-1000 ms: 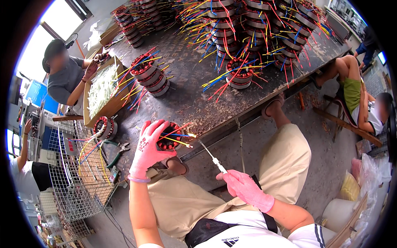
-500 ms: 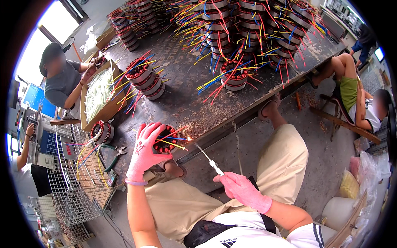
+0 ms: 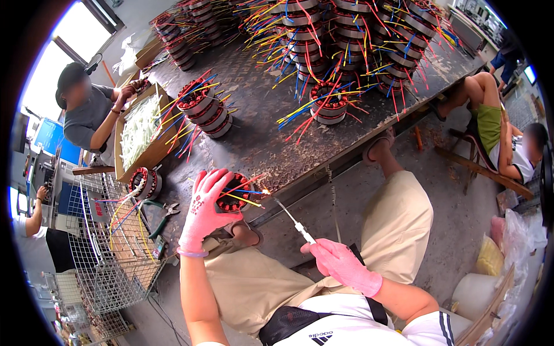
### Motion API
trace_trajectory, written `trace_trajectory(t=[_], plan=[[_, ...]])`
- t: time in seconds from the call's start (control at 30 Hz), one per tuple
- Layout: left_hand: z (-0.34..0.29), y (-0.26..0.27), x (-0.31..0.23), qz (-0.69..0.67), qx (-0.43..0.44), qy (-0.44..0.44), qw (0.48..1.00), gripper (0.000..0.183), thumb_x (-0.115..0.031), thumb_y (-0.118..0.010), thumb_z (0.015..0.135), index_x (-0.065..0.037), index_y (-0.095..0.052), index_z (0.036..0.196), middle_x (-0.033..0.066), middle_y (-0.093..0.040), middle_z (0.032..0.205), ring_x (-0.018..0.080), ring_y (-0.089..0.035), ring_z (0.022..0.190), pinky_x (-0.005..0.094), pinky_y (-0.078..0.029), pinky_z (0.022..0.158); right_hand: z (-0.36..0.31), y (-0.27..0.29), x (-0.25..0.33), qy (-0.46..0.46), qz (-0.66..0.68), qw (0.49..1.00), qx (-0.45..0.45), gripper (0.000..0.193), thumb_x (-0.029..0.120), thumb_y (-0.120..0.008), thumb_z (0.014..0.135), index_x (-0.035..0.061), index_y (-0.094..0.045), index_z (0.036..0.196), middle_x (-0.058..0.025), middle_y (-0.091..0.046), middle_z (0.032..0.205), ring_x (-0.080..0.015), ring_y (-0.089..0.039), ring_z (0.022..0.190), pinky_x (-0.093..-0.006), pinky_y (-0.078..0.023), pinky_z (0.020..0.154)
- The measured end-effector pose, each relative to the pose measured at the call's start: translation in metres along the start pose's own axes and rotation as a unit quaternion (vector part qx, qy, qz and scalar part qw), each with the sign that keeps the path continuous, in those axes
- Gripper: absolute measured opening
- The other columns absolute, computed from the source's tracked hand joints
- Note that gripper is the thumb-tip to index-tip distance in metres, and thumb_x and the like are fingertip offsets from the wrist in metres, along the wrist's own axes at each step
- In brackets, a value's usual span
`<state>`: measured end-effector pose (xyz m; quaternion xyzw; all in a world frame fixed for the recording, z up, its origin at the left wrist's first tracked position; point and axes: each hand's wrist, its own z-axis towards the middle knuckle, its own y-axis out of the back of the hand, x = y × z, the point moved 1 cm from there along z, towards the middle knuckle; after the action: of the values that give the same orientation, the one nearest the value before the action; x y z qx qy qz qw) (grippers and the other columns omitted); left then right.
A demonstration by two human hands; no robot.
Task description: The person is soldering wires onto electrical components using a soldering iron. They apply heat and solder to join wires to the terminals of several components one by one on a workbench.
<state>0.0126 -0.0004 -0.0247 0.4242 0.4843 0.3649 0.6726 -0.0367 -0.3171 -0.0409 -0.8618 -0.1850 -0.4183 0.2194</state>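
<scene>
1. Head view: left hand (image 3: 206, 206), grip pinching the coil (image 3: 229, 203) by the front edge of the worktop (image 3: 271, 151).
2. Right hand (image 3: 344, 266), grip clasping the rod (image 3: 303, 231), outside that edge.
3. Open worktop separates coil and stacks (image 3: 304, 41).

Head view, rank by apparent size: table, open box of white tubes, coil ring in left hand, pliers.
1. Table
2. Open box
3. Coil ring, pliers: too close to call; left hand partly covers ring
</scene>
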Motion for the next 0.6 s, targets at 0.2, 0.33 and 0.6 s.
trace_trajectory(t=[0.2, 0.33, 0.6], plan=[[0.0016, -0.0005, -0.0011, -0.003, 0.002, 0.008, 1.000, 0.097, -0.018, -0.089, 0.047, -0.006, -0.054, 0.137, 0.0130, -0.051, 0.142, 0.0352, -0.041, 0.137, 0.0486, -0.023, 0.121, 0.0022, 0.0008, -0.0012, 0.025, -0.012, 1.000, 0.008, 0.033, 0.028, -0.046, 0.105, 0.0033, -0.066, 0.114, 0.0039, -0.042, 0.059, -0.0042, -0.036, 0.051, -0.0229, -0.029, 0.048], [-0.0005, -0.0014, -0.0001, -0.011, 0.003, 0.009, 1.000, 0.097, -0.018, -0.089, 0.047, -0.006, -0.054, 0.137, 0.0130, -0.051, 0.142, 0.0351, -0.041, 0.136, 0.0488, -0.023, 0.121, 0.0016, -0.0005, -0.0021, -0.001, 0.018, 1.000, 0.008, 0.031, 0.027, -0.047, 0.105, 0.0035, -0.065, 0.112, 0.0039, -0.042, 0.060, -0.0045, -0.037, 0.052, -0.0236, -0.029, 0.048], [0.0005, -0.0021, 0.0018, -0.010, 0.002, 0.000, 1.000, 0.098, -0.019, -0.089, 0.047, -0.006, -0.054, 0.137, 0.0134, -0.052, 0.141, 0.0355, -0.042, 0.136, 0.0491, -0.022, 0.121, 0.0016, 0.0005, -0.0037, -0.006, 0.023, 1.000, 0.011, 0.032, 0.029, -0.047, 0.105, 0.0055, -0.065, 0.116, 0.0041, -0.042, 0.059, -0.0041, -0.037, 0.051, -0.0233, -0.029, 0.048]])
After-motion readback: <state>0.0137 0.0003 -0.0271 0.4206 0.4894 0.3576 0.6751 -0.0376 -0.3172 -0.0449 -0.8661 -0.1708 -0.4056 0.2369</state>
